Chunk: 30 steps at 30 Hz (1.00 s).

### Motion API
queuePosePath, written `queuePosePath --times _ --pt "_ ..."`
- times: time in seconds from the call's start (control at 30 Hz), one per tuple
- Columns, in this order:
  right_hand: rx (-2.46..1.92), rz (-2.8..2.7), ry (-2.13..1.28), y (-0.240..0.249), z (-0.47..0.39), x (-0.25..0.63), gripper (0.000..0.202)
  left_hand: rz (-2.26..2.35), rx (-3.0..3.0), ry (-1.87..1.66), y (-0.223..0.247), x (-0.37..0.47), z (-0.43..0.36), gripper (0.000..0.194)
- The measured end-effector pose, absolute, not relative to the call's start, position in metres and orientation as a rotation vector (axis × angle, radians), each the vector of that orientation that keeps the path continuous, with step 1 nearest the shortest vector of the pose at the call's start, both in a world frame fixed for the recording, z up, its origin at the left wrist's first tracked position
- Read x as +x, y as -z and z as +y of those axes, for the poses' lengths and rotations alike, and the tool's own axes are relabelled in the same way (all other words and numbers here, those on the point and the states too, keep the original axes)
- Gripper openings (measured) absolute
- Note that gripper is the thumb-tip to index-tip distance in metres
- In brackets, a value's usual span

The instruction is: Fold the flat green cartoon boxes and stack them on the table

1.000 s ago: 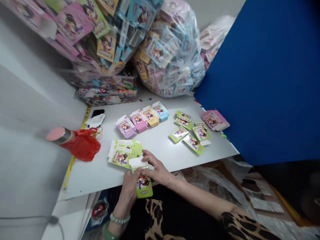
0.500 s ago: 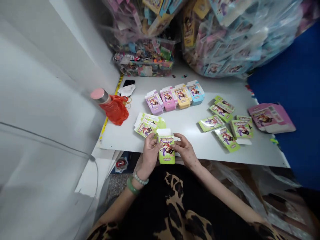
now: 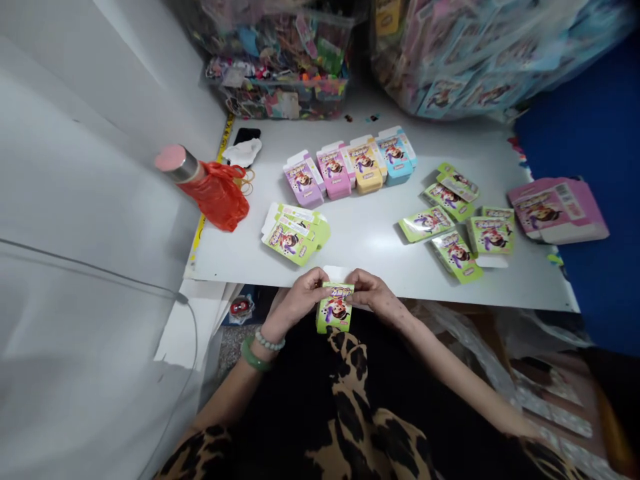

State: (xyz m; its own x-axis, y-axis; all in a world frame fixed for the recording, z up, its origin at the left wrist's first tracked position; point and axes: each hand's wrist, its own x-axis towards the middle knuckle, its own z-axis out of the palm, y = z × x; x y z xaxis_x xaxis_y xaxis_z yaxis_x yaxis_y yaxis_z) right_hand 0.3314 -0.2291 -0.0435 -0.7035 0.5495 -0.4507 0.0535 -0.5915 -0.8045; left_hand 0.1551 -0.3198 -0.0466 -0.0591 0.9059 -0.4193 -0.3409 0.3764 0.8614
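Between my two hands, just off the table's front edge, is a green card box (image 3: 335, 312) with a printed cartoon figure. A white flap stands up at its top end. My left hand (image 3: 303, 295) grips the box's upper left side, thumb on the front. My right hand (image 3: 373, 295) pinches the upper right side, fingers at the top by the flap. Flattened green boxes (image 3: 293, 237) lie on the table just beyond my left hand. Several green boxes (image 3: 455, 253) rest further right, past my right hand.
A row of purple, pink, yellow and blue boxes (image 3: 367, 167) stands mid-table. At the left are a bottle (image 3: 177, 163) with a red bag (image 3: 217, 200) and a white tissue (image 3: 243, 153). Stuffed plastic bags (image 3: 470, 60) fill the back. A pink flattened box (image 3: 557, 208) lies far right.
My hands and the green box have drawn slightly down, away from the flattened boxes. My right fingers have shifted up towards the flap. The view has tilted downward.
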Motion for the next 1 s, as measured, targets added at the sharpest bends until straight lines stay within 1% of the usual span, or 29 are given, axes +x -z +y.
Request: queuePosePath --times 0.07,0.1,0.13,0.2,0.23,0.27,0.37,0.4,0.5,0.63,0.77,0.83,0.9,1.0 --pt "-1.068 -1.202 -2.241 0.045 -0.232 0.33 0.025 1.224 0.593 -1.164 0.049 0.158 -0.32 0.035" --pt "-1.079 -1.181 -2.198 0.046 -0.232 0.33 0.025 1.226 0.577 -1.203 0.049 0.159 -0.319 0.04" --pt "-1.074 -1.162 -2.177 0.046 -0.231 0.329 0.028 1.228 0.557 -1.243 0.049 0.16 -0.318 0.048" --pt "-1.033 -1.167 -2.174 0.047 -0.229 0.328 0.043 1.217 0.52 -1.299 0.049 0.162 -0.317 0.062" --pt "-1.016 -1.22 -2.157 0.047 -0.228 0.329 0.046 1.209 0.513 -1.305 0.048 0.163 -0.316 0.062" --pt "-1.001 -1.317 -2.108 0.047 -0.227 0.33 0.043 1.205 0.513 -1.298 0.047 0.163 -0.317 0.057" --pt "-0.931 -1.716 -1.788 0.045 -0.229 0.334 0.013 1.273 0.551 -1.245 0.045 0.165 -0.318 0.039" --pt "-0.901 -1.824 -1.693 0.043 -0.23 0.335 0.009 1.322 0.579 -1.223 0.044 0.166 -0.319 0.035" --pt "-0.886 -1.946 -1.611 0.037 -0.23 0.335 0.014 1.441 0.686 -1.186 0.04 0.169 -0.319 0.031" --pt "-0.957 -1.914 -1.676 0.03 -0.221 0.331 0.012 1.5 0.806 -1.162 0.032 0.173 -0.318 0.033" --pt "-1.069 -1.654 -1.907 0.031 -0.217 0.327 0.016 1.475 0.802 -1.154 0.029 0.175 -0.318 0.043" --pt "-1.164 -1.565 -1.964 0.034 -0.219 0.326 0.017 1.471 0.782 -1.173 0.032 0.177 -0.32 0.046" --pt "-1.231 -1.639 -1.888 0.035 -0.221 0.327 0.014 1.454 0.757 -1.207 0.037 0.179 -0.322 0.049" --pt "-1.205 -1.933 -1.654 0.029 -0.222 0.33 0.013 1.418 0.738 -1.24 0.042 0.18 -0.324 0.05"
